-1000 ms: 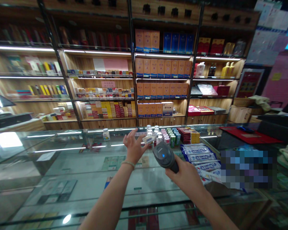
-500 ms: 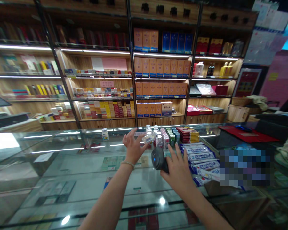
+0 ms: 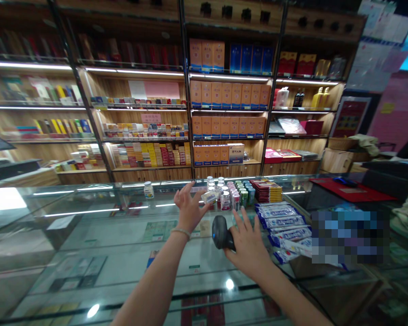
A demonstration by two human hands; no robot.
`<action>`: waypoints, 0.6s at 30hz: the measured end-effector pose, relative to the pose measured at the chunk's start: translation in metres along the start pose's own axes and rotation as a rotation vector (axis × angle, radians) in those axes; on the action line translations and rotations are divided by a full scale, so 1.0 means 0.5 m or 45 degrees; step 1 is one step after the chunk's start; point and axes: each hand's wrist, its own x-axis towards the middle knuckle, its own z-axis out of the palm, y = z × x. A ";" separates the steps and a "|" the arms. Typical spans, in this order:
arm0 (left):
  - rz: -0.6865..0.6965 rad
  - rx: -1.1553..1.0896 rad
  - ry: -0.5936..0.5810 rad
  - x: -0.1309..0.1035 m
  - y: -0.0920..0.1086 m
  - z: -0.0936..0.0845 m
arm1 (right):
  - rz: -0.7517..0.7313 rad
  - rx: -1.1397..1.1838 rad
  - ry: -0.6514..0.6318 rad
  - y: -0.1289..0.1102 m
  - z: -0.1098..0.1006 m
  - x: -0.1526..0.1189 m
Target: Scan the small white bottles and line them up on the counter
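Note:
My left hand reaches over the glass counter and grips a small, pale, labelled bottle tilted on its side. My right hand holds a black handheld barcode scanner by its handle, with several fingers stretched out past it. The scanner's head points left, a little below the bottle. Just behind the bottle stand white-capped bottles and rows of small pink, green and blue containers. A lone white-capped bottle stands farther left.
Long blue-and-white packets lie right of my right hand, with stacked red and yellow packs behind them. The glass counter holds goods beneath. Lit shelves line the back wall. A red mat lies at right.
My right hand has shifted slightly down and left with the scanner, whose head has turned more to the left. My left hand and its bottle have stayed almost still.

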 end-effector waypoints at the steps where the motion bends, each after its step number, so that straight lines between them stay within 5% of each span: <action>1: -0.001 0.001 -0.004 0.000 0.000 0.000 | -0.008 0.017 -0.024 -0.001 -0.002 -0.001; 10: 0.014 0.000 -0.011 -0.002 -0.001 0.002 | -0.022 0.161 -0.157 -0.007 -0.007 -0.010; 18: -0.010 0.007 -0.017 -0.001 0.002 0.000 | -0.009 0.256 -0.045 -0.003 -0.038 -0.006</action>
